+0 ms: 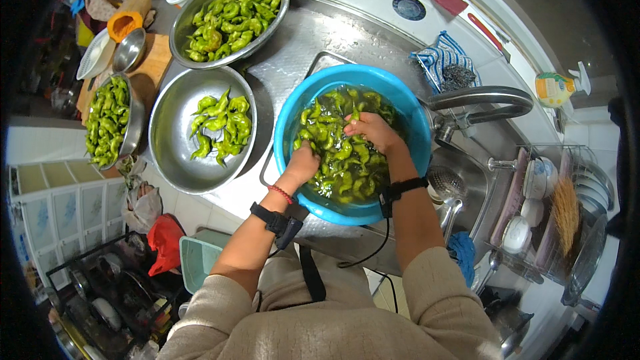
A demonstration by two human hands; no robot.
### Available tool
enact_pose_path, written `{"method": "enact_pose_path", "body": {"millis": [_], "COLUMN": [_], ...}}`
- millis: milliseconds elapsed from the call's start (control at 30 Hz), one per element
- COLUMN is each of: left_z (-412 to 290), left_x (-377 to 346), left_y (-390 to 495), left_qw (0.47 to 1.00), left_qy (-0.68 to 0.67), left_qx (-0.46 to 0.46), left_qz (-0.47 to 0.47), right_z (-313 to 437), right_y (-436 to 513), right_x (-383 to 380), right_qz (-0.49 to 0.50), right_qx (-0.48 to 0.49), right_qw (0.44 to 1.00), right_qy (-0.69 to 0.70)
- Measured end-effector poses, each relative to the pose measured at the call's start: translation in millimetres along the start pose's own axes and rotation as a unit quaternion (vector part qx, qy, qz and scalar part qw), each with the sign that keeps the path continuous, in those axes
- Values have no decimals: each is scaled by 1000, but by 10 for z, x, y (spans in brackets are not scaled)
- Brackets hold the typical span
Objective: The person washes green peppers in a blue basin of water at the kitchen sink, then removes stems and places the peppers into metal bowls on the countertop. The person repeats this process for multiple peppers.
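Note:
A blue plastic basin (287,110) holds many green peppers (345,150) floating in water. My right hand (372,131) is over the water with a green pepper (355,112) between thumb and fingers. At the basin's left side my left hand (303,160) has its fingers at a green pepper; whether it grips it is hard to tell. Left of the basin stands a steel bowl (167,150) with several wet green peppers (227,125). Behind it, a larger steel basin (180,25) is heaped with peppers. Another steel bowl (134,127) at the far left is piled with peppers.
A faucet (480,97) arches right of the basin, above a sink (480,180) with a skimmer (446,180). A dish rack (540,200) stands at the right. A cut squash (127,20), a small steel bowl (129,50) and a cutting board (157,67) lie at the upper left.

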State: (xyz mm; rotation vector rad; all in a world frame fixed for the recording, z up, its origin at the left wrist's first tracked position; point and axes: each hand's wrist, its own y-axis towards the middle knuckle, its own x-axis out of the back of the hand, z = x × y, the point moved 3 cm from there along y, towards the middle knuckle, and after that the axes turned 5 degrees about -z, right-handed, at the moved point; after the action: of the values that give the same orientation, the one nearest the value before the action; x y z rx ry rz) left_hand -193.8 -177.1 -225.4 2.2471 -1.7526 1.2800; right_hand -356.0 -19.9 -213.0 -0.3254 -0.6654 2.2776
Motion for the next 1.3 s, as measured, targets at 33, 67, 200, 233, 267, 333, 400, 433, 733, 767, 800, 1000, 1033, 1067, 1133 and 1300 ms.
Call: {"method": "enact_pose_path", "body": {"millis": [33, 67, 200, 233, 267, 333, 400, 433, 733, 767, 800, 1000, 1033, 1067, 1133, 1300], "left_z": [29, 56, 67, 20, -23, -105, -172, -195, -79, -82, -75, -119, -120, -130, -154, -171], "left_x": [9, 5, 84, 132, 179, 240, 280, 291, 208, 208, 202, 160, 157, 155, 164, 172], "left_y": [2, -1, -39, -62, -88, -148, -201, -220, -407, -447, -473, -602, -599, -594, -582, -573], "left_qw": [998, 990, 976, 991, 997, 991, 979, 970, 923, 915, 908, 892, 896, 897, 894, 901], "left_qy": [-63, -137, -214, -132, -52, 41, 63, 68, 194, 203, 226, 251, 257, 259, 259, 244], "left_qx": [0, 14, 32, -23, -65, -122, -191, -227, -326, -340, -343, -357, -347, -344, -347, -340], "left_qz": [-6, 3, 32, 10, -3, -20, -42, -57, -65, -83, -84, -120, -106, -104, -118, -111], "right_z": [28, 66, 90, 56, -9, -188, -368, -462, -204, -75, 13, 417, 527, 594, 688, 755], "right_y": [-99, -194, -474, -510, -516, -514, -484, -460, -842, -838, -840, -343, -211, -12, 240, 500], "right_x": [8, 9, -32, -34, 14, 146, 212, 167, -389, -338, -304, -591, -786, -972, -1321, -1421], "right_qz": [1, 10, -8, -5, -63, -185, -213, -179, -124, -135, -140, -257, -266, -212, -104, -71], "right_qx": [-7, -9, -17, -10, -22, -67, -101, -111, -5, 12, 27, 123, 210, 174, 70, 70], "right_qw": [1000, 999, 983, 976, 971, 978, 967, 961, 906, 943, 972, 849, 850, 933, 991, 990], "right_qy": [22, 52, 184, 217, 231, 69, -97, -180, -405, -303, -184, -445, -403, -233, -39, 98]}}
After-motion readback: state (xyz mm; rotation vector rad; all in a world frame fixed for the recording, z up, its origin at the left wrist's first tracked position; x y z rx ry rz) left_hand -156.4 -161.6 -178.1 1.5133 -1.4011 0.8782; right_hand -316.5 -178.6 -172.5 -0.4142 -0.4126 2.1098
